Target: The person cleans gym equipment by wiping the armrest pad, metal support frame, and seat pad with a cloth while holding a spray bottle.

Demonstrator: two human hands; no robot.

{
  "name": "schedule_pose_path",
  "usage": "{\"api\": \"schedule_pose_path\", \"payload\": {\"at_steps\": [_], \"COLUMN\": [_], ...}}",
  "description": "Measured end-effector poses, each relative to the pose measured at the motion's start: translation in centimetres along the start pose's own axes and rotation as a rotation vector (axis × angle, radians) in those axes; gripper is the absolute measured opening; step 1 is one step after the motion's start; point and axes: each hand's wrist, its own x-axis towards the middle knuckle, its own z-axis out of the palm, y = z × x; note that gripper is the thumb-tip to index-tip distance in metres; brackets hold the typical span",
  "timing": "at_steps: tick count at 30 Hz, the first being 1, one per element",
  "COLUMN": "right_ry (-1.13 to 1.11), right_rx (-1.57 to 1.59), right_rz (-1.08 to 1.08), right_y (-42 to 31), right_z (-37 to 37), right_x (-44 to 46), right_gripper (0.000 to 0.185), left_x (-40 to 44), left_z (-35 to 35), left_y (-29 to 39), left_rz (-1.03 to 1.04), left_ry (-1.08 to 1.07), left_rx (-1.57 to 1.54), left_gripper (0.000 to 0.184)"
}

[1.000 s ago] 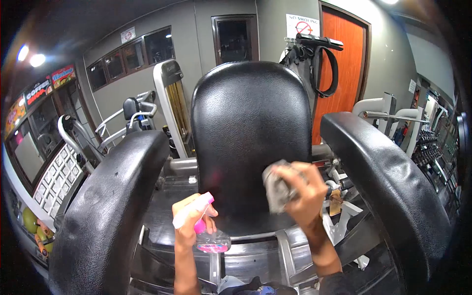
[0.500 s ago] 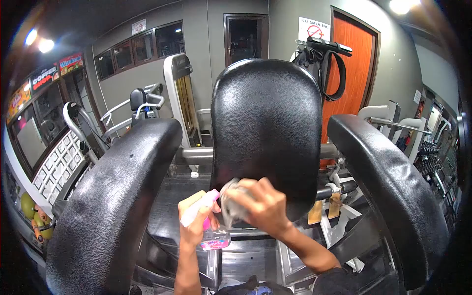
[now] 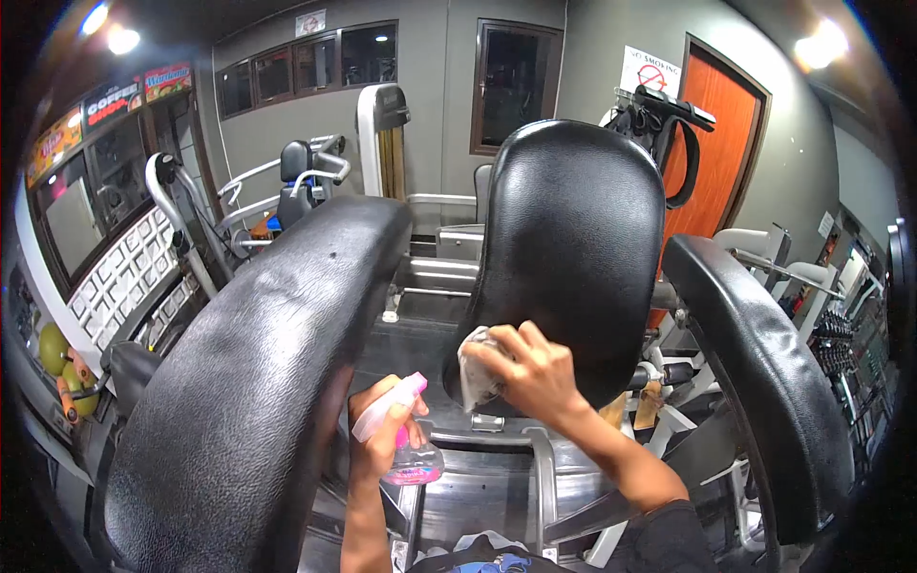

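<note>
My left hand (image 3: pixel 378 426) is wrapped round the neck of a clear spray bottle (image 3: pixel 416 464) with a pink and white trigger head. In my right hand (image 3: pixel 535 372) is a crumpled grey cloth (image 3: pixel 479 369), pressed at the lower left edge of a black padded backrest (image 3: pixel 578 220). The bottle is upright, to the left of the cloth and apart from it. A long black pad (image 3: pixel 267 334) lies beside my left hand. Another black pad (image 3: pixel 764 353) slants down on the right.
Gym machines (image 3: pixel 382 134) stand behind on the left, near white lattice blocks (image 3: pixel 129 253). A weight belt (image 3: pixel 685 162) hangs by the orange door (image 3: pixel 721 115). Dumbbells (image 3: pixel 833 339) sit at the far right. Metal frame bars (image 3: pixel 543 477) run below my hands.
The view has swung left, so the backrest appears farther right. My right hand with the cloth has moved from the backrest's lower right to its lower left edge. My left hand still holds the bottle.
</note>
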Motion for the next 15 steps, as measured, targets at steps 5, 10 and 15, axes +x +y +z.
{"api": "schedule_pose_path", "payload": {"at_steps": [5,10,15], "right_ry": [0.170,-0.132,-0.290], "right_rx": [-0.037,-0.007,-0.155], "right_rz": [0.222,-0.008,-0.072], "right_y": [2.2,0.2,0.1], "right_z": [-3.3,-1.8,-1.2], "right_x": [3.9,4.1,7.9], "right_gripper": [0.041,0.025,0.009], "left_x": [-1.4,-1.8,-2.0], "left_z": [-0.3,-0.1,0.0], "left_y": [-0.2,-0.4,-0.4], "left_rz": [0.003,-0.036,-0.038], "left_ry": [-0.006,-0.005,-0.034], "left_rx": [0.006,0.003,0.014], "left_gripper": [0.028,0.028,0.027]}}
